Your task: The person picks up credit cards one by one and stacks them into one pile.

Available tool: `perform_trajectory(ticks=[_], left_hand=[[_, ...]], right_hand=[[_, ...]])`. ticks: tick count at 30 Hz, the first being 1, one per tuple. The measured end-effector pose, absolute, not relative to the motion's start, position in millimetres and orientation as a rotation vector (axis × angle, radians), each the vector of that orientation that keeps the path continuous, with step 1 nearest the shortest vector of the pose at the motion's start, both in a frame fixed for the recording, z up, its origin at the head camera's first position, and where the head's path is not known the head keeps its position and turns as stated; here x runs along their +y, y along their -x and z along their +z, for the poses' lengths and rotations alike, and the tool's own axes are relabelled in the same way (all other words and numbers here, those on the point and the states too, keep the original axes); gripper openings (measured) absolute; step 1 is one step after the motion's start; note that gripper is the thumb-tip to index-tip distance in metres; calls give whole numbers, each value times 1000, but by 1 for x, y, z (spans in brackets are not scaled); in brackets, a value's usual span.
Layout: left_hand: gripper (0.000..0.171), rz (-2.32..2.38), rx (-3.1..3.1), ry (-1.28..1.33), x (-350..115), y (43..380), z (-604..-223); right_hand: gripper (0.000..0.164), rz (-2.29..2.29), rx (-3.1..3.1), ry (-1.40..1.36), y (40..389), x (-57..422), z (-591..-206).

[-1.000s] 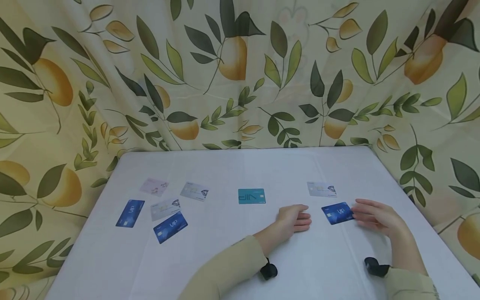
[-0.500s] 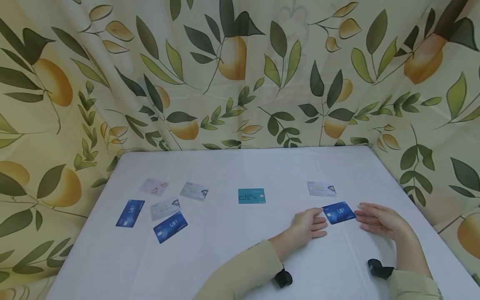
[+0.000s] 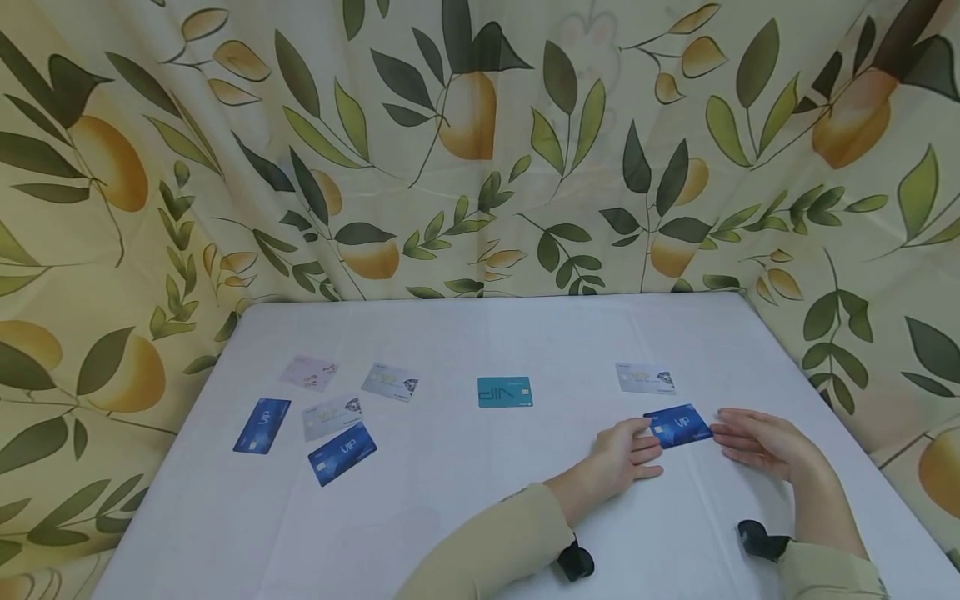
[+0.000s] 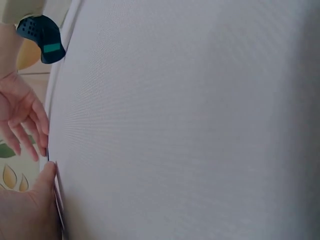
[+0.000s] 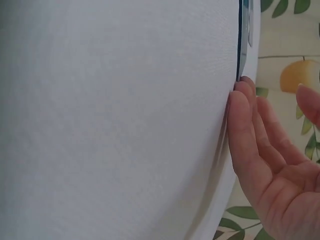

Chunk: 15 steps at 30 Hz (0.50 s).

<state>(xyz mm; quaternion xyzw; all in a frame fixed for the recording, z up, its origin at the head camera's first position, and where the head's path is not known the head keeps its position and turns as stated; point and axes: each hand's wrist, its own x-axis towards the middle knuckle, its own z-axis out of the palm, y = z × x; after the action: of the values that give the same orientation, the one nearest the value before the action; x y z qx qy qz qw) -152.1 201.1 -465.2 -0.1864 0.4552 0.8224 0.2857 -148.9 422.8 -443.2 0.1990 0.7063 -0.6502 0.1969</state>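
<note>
A dark blue bank card marked VIP (image 3: 679, 426) lies flat on the white table at the right, between both hands. My left hand (image 3: 624, 458) is at its left edge, thumb by the upper left corner and fingers extended. The right hand (image 3: 765, 440) touches or nearly touches its right edge with straight fingertips. In the right wrist view, the right hand (image 5: 270, 165) has its fingertips at the card's thin edge and its thumb held apart. In the left wrist view, the thumb of the left hand (image 4: 30, 205) meets the table; its other fingers are hidden.
Behind the blue card lies a pale silver card (image 3: 646, 378). A teal card (image 3: 505, 392) is mid-table. On the left are a pinkish card (image 3: 309, 373), two silver cards (image 3: 391, 382) and two blue cards (image 3: 262, 426), one overlapping a silver card. A fruit-patterned curtain (image 3: 480, 208) hangs behind.
My left hand has moved right, up to the blue card's left edge. The blue card has shifted very slightly right, and the right hand has moved slightly right.
</note>
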Motion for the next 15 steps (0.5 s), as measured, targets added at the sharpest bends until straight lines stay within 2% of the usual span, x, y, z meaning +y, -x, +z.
perform_trajectory(ticks=[3,7,13,15], left_hand=[[36,2191,1229,505,201,152,-463],[40,2198,1237,524,202,153,-462],[44,2218,1234,561,203,154,-461],[44,2217,1237,562,202,154,-461]], right_hand=[[41,-1804,1996,-566,150,421,-443],[44,-1775,2020,-564,150,418,-441],[21,-1750,2022,-579,151,414,-439],[21,-1743,2016,-570,151,414,-438]])
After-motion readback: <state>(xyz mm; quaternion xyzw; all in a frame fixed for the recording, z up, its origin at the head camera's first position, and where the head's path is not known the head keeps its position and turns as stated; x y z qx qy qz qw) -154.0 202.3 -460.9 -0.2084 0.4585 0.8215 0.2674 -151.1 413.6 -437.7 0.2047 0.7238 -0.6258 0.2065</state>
